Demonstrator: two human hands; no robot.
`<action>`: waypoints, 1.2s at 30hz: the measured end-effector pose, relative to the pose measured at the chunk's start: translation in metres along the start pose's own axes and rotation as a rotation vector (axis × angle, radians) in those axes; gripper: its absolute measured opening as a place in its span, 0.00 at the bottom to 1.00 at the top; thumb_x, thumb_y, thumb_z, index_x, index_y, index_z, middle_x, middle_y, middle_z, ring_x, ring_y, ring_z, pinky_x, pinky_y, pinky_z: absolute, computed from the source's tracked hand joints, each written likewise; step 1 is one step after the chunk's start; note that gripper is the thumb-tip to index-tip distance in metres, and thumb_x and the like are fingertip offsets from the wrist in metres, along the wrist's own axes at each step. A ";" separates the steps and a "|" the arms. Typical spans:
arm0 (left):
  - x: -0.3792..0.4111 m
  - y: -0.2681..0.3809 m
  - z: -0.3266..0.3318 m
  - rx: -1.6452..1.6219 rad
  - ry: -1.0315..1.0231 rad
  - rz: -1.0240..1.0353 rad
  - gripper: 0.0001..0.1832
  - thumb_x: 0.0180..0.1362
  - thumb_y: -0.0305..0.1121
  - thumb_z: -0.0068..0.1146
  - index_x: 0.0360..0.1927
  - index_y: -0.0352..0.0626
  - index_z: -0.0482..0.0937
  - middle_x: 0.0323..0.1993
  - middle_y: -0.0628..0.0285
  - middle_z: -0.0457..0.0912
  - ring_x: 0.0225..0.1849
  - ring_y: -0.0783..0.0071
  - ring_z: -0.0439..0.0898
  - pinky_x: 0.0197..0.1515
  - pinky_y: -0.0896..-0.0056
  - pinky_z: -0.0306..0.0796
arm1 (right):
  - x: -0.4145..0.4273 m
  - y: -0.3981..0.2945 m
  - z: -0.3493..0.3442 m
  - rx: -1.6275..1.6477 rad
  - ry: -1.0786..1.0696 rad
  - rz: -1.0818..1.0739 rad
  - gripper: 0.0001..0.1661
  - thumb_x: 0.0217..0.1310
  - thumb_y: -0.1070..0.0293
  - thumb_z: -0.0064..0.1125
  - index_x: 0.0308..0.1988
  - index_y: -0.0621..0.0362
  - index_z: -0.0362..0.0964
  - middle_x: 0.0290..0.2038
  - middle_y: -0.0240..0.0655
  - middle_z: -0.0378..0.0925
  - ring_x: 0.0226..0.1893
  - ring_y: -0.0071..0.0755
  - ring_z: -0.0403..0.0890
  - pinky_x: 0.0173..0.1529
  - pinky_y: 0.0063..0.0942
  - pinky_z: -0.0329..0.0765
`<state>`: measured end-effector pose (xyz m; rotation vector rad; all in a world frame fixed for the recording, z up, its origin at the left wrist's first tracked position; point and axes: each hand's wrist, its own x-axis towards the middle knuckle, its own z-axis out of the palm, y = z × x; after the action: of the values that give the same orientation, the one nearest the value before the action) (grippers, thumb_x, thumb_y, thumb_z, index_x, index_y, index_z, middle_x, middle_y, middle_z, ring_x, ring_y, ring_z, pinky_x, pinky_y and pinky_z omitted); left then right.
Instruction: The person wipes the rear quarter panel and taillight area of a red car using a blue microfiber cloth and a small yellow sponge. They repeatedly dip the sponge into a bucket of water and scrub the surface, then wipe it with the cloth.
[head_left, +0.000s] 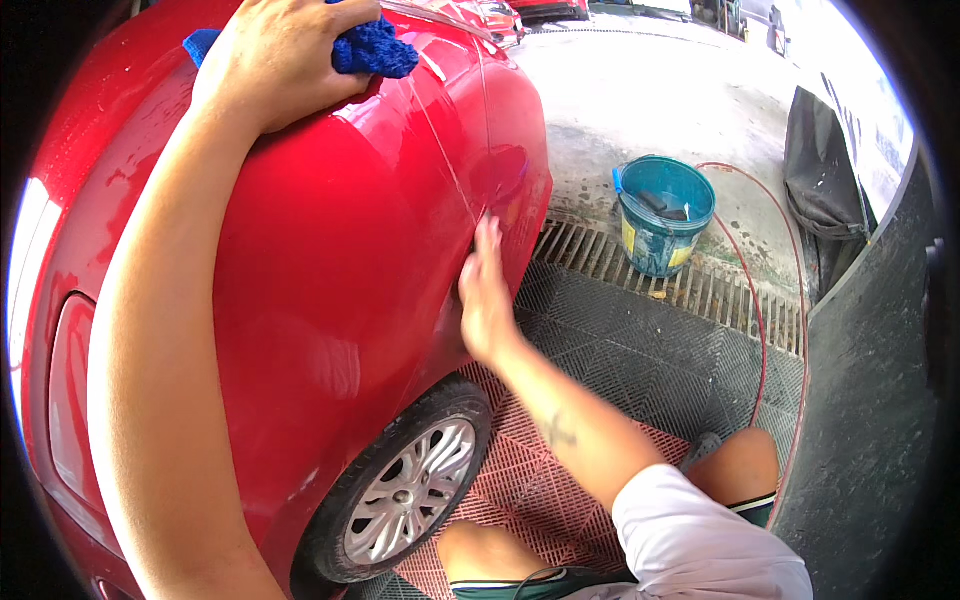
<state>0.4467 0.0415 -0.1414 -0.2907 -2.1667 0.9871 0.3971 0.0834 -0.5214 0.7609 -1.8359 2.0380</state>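
A glossy red car (315, 247) fills the left half of the view. On its upper body rests my left hand (281, 64), closed on a blue microfiber cloth (379, 51) that bunches out on both sides of the hand. My right hand (484, 292) is slightly blurred and lies against the car's side near a body seam, above the wheel (405, 491). Something dark shows at its palm side, but whether the hand holds it cannot be told. Wet marks and streaks show on parts of the paint.
A teal bucket (664, 251) with water and dark items stands by a metal drain grate (585, 244). A red hose (761, 322) curves past it. Red and black grid tiles (600, 330) cover the floor. A black cover (821, 165) and a dark panel (870, 397) stand at right.
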 end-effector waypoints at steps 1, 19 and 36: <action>0.000 -0.004 0.008 -0.002 -0.007 0.008 0.26 0.48 0.52 0.75 0.50 0.56 0.89 0.56 0.60 0.81 0.61 0.58 0.78 0.67 0.55 0.70 | -0.034 -0.006 0.002 -0.021 -0.046 -0.048 0.42 0.87 0.45 0.30 0.84 0.57 0.34 0.86 0.53 0.29 0.85 0.58 0.31 0.83 0.61 0.36; 0.009 -0.010 0.009 -0.007 0.030 0.038 0.27 0.47 0.53 0.76 0.49 0.54 0.89 0.54 0.59 0.81 0.61 0.56 0.78 0.67 0.54 0.70 | -0.012 -0.048 -0.005 0.031 -0.022 0.247 0.46 0.86 0.39 0.23 0.84 0.57 0.27 0.85 0.54 0.26 0.86 0.57 0.27 0.84 0.60 0.34; -0.002 -0.009 -0.003 -0.015 0.012 0.021 0.27 0.47 0.55 0.73 0.50 0.54 0.89 0.53 0.60 0.82 0.60 0.58 0.78 0.66 0.55 0.71 | -0.071 -0.088 0.019 -0.019 -0.095 0.190 0.47 0.85 0.38 0.24 0.84 0.56 0.26 0.85 0.55 0.23 0.85 0.59 0.25 0.83 0.62 0.31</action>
<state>0.4512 0.0358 -0.1343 -0.3263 -2.1645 0.9788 0.5061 0.0867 -0.4877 0.7139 -2.0473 2.1289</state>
